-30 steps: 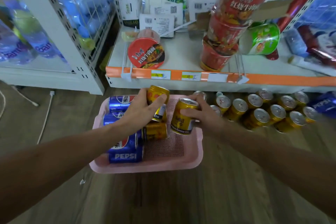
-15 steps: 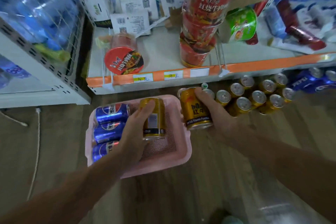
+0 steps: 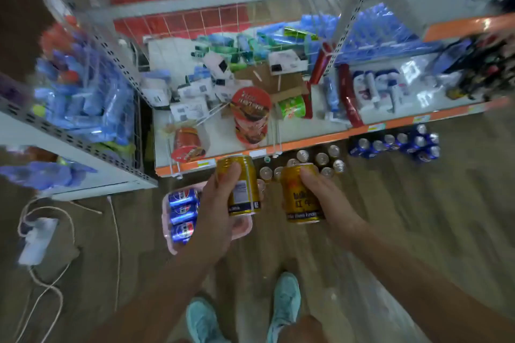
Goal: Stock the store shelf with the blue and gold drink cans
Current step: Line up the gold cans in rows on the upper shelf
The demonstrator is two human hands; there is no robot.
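Observation:
My left hand (image 3: pixel 217 214) grips an upright gold can (image 3: pixel 242 184) above the pink basket (image 3: pixel 242 228). My right hand (image 3: pixel 326 200) grips a second gold can (image 3: pixel 299 198) just to the right of it. Three blue Pepsi cans (image 3: pixel 182 213) lie on their sides in the basket's left half. Several gold cans (image 3: pixel 320 160) stand on the floor under the low shelf's orange edge (image 3: pixel 306 142), and several blue cans (image 3: pixel 401 145) stand on the floor further right.
The low shelf (image 3: pixel 217 133) holds red noodle cups (image 3: pixel 252 117), a green cup (image 3: pixel 292 107), boxes and bottles. A white rack (image 3: pixel 83 145) with blue packs stands on the left. A power strip and cords (image 3: pixel 39 239) lie on the floor at left. My teal shoes (image 3: pixel 287 301) are below.
Both hands have lifted the gold cans up and away from the basket, and the view has risen and pulled back so the shelf, floor and my shoes now show.

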